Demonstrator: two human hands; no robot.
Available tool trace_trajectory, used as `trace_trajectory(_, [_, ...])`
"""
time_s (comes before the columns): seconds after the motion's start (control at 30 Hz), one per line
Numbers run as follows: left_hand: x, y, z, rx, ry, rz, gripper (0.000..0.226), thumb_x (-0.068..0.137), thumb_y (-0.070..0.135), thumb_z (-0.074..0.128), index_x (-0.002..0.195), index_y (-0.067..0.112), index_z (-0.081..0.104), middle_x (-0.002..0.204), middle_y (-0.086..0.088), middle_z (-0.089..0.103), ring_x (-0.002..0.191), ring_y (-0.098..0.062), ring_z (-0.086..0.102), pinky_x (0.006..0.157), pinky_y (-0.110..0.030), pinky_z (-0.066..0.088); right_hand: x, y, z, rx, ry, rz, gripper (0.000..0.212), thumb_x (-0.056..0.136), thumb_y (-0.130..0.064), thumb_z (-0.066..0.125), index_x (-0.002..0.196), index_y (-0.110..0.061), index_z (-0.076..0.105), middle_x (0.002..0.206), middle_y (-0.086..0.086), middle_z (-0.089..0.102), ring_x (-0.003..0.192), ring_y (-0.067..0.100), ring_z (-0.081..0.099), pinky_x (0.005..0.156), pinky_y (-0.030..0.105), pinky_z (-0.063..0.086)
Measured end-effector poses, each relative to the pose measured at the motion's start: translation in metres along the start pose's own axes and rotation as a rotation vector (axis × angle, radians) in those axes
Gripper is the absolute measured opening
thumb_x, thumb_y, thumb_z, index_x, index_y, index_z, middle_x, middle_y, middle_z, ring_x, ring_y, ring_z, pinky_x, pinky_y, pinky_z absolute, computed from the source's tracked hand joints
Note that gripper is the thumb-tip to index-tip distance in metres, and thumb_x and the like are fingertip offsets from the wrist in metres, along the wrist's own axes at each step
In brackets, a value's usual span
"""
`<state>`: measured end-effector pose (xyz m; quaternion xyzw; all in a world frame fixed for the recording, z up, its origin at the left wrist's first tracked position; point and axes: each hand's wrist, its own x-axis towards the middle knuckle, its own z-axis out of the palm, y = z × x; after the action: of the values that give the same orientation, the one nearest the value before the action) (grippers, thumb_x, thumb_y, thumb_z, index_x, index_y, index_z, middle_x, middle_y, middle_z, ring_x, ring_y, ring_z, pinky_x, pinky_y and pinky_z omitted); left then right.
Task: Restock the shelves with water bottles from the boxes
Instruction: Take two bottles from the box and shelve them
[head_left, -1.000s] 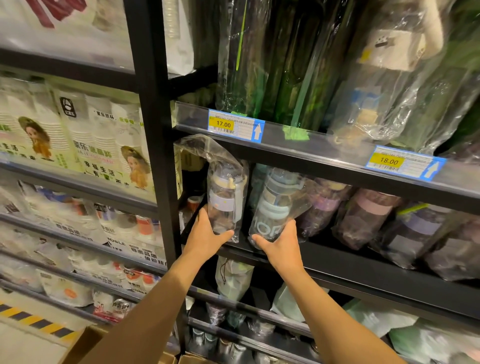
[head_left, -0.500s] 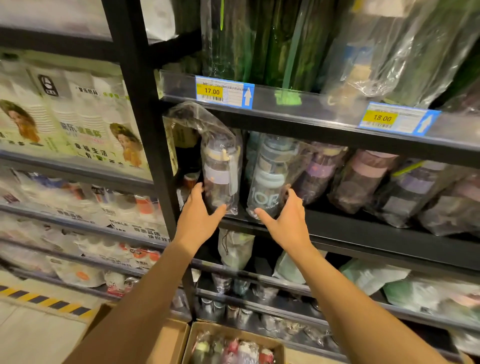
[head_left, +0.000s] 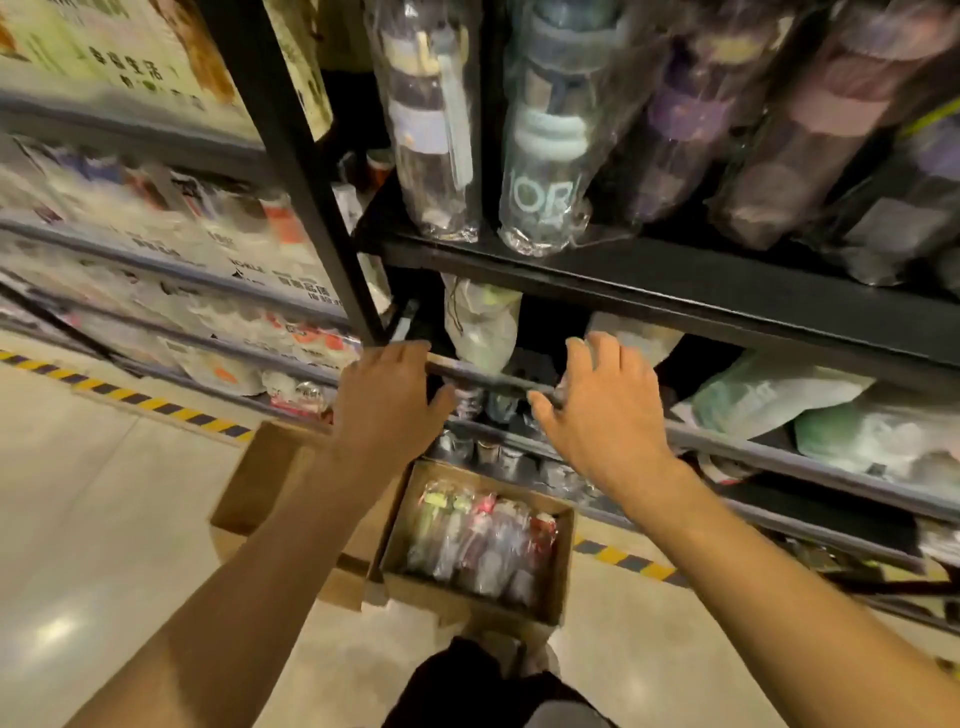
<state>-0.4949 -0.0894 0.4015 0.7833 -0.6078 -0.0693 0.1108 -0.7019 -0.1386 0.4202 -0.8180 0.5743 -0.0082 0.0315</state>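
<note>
The left hand (head_left: 387, 402) and right hand (head_left: 597, 410) hover, fingers spread, holding nothing. Above them, wrapped bottles (head_left: 436, 130) stand shelved; below, the box (head_left: 565, 566) (nearly full, I'd judge) holds more to shelve.

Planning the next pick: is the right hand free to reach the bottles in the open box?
Probably yes: the right hand is open and empty, the box stands open on the floor below, its bottles exposed, and nothing lies between.

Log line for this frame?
left hand: open, empty | right hand: open, empty | wrapped bottles: standing on shelf | boxed bottles: in box on floor
</note>
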Motion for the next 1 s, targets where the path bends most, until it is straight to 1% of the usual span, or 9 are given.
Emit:
trace_trajectory(0.17, [-0.049,0.0,0.067,0.088,-0.21,-0.026,0.054,0.097,0.045,0.06,0.14,0.013,0.056,0.139,-0.014,0.062,0.129,-0.038,0.055,0.107,-0.052,0.046,-0.049,0.009,0.076,-0.032,-0.184,-0.071,0.07,0.096,-0.06,0.049,0.143,-0.009,0.043,0.14,0.017,0.047,0.123,0.039,0.047,0.102,0.048,0.039])
trace_trajectory(0.27, [-0.073,-0.004,0.123,0.111,-0.355,-0.062,0.05,0.099,0.045,0.055,0.138,0.014,0.056,0.136,-0.012,0.062,0.126,-0.036,0.056,0.102,-0.049,0.047,-0.072,0.015,0.138,-0.015,-0.339,-0.051,0.065,0.096,-0.058,0.046,0.14,-0.01,0.046,0.133,0.015,0.048,0.119,0.037,0.047,0.1,0.048,0.039])
trace_trajectory(0.33, [-0.084,-0.011,0.166,0.108,-0.447,-0.081,0.045,0.099,0.043,0.054,0.133,0.014,0.058,0.131,-0.009,0.064,0.119,-0.033,0.059,0.099,-0.048,0.05,-0.083,0.019,0.184,-0.007,-0.449,-0.024,0.066,0.096,-0.059,0.044,0.141,-0.011,0.044,0.136,0.015,0.045,0.122,0.038,0.044,0.103,0.049,0.038])
trace_trajectory(0.47, [-0.091,-0.039,0.268,0.105,-0.674,-0.1,0.046,0.099,0.046,0.055,0.135,0.017,0.053,0.132,-0.005,0.062,0.125,-0.03,0.056,0.106,-0.048,0.047,-0.094,0.023,0.285,0.009,-0.583,0.062,0.062,0.097,-0.056,0.039,0.138,-0.01,0.047,0.14,0.017,0.046,0.124,0.039,0.046,0.101,0.049,0.039])
trace_trajectory(0.63, [-0.095,-0.088,0.413,0.063,-0.772,-0.15,0.036,0.1,0.048,0.053,0.125,0.023,0.052,0.118,0.002,0.066,0.114,-0.029,0.063,0.099,-0.048,0.054,-0.085,0.027,0.425,0.134,-0.667,0.149,0.065,0.093,-0.06,0.054,0.142,-0.018,0.043,0.155,0.012,0.035,0.133,0.038,0.045,0.1,0.048,0.046])
trace_trajectory(0.77, [-0.088,-0.133,0.538,0.02,-0.89,-0.226,0.041,0.101,0.048,0.054,0.132,0.023,0.049,0.118,-0.004,0.066,0.107,-0.031,0.065,0.097,-0.051,0.055,-0.069,0.023,0.552,0.211,-0.802,0.259,0.073,0.096,-0.068,0.042,0.15,-0.02,0.031,0.158,0.013,0.035,0.143,0.037,0.036,0.113,0.05,0.036])
trace_trajectory(0.83, [-0.084,-0.155,0.597,0.022,-0.889,-0.264,0.053,0.099,0.05,0.056,0.141,0.019,0.044,0.13,-0.009,0.062,0.118,-0.035,0.061,0.1,-0.052,0.053,-0.062,0.02,0.613,0.254,-0.854,0.298,0.079,0.097,-0.07,0.042,0.153,-0.017,0.025,0.161,0.015,0.032,0.147,0.037,0.031,0.116,0.05,0.034])
trace_trajectory(0.93, [-0.073,-0.189,0.677,0.07,-0.816,-0.311,0.071,0.1,0.051,0.055,0.156,0.014,0.03,0.153,-0.013,0.045,0.14,-0.038,0.042,0.113,-0.052,0.04,-0.056,0.017,0.698,0.339,-0.847,0.388,0.087,0.097,-0.069,0.045,0.156,-0.01,0.02,0.161,0.018,0.029,0.147,0.038,0.032,0.113,0.048,0.036])
trace_trajectory(1.0, [-0.065,-0.212,0.722,0.029,-0.781,-0.395,0.078,0.098,0.051,0.057,0.157,0.011,0.024,0.156,-0.015,0.038,0.143,-0.038,0.036,0.117,-0.052,0.035,-0.052,0.013,0.745,0.394,-0.853,0.466,0.095,0.097,-0.068,0.046,0.16,-0.008,0.01,0.166,0.018,0.02,0.152,0.038,0.023,0.116,0.049,0.031])
